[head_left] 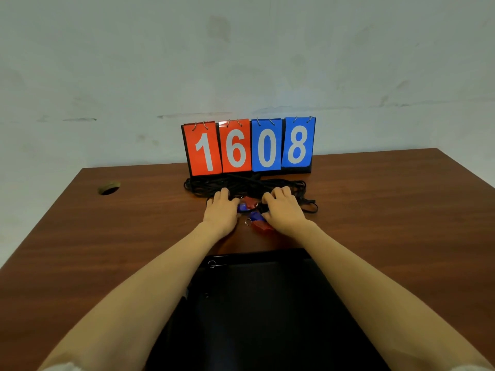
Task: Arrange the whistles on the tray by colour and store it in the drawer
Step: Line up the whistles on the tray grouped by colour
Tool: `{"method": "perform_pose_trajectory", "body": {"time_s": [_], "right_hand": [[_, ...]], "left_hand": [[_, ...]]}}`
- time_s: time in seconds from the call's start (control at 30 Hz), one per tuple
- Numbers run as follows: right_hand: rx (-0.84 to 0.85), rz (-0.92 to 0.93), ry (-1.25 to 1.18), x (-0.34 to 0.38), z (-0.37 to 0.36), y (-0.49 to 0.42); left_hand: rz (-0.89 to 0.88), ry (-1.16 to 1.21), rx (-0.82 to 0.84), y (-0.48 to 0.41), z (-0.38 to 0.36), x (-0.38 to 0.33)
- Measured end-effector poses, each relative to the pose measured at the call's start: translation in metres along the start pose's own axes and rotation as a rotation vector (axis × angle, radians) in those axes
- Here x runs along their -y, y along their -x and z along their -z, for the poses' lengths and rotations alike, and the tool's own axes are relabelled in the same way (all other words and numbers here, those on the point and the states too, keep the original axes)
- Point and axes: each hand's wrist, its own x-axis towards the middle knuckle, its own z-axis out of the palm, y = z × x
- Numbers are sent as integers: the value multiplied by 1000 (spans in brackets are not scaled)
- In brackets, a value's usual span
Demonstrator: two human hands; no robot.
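Observation:
Red and blue whistles lie in a small heap between my hands: a red whistle [251, 201] and a blue whistle [243, 207] at the back, another blue whistle [255, 216] and a red whistle [262, 226] in front. Their black cords [241, 184] pile up behind them. My left hand [221, 212] rests palm down left of the heap, fingers on the cords. My right hand [284, 210] lies palm down on the right, partly covering the whistles. Whether either hand grips anything is hidden. A black tray [267, 311] lies near me between my forearms.
A flip scoreboard [249, 147] reading 1608 stands at the back of the brown wooden table [107, 236], against a pale wall. A round cable hole [109, 188] is at the table's far left. No drawer is in sight.

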Motion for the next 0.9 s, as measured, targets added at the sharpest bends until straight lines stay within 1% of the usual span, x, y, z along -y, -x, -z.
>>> {"method": "perform_pose_trajectory", "body": {"time_s": [0.1,0.17,0.3,0.43,0.53,0.63,0.67,0.77,0.83,0.9], "right_hand": [[-7,-25,-10,5,2,5],[-8,-29,-2,5,5,10],[-19,-45,-76,6,18,23],[25,-71,-186,12,29,39],[47,-82,-235,18,33,51],[45,-95,-280,23,34,62],[36,-101,-292,24,35,66],[13,-125,-340,27,38,78],[-9,-125,-370,29,40,86],[-24,-125,-385,31,44,94]], "left_hand": [[-35,-46,-49,10,4,1],[-33,-59,-23,17,9,2],[-35,14,37,33,24,2],[-28,155,84,48,35,4],[-70,89,98,57,38,6],[-90,29,27,65,42,5],[-92,53,11,69,44,5],[-148,162,33,80,46,4],[-207,80,62,85,45,5],[-190,58,80,84,41,6]]}}
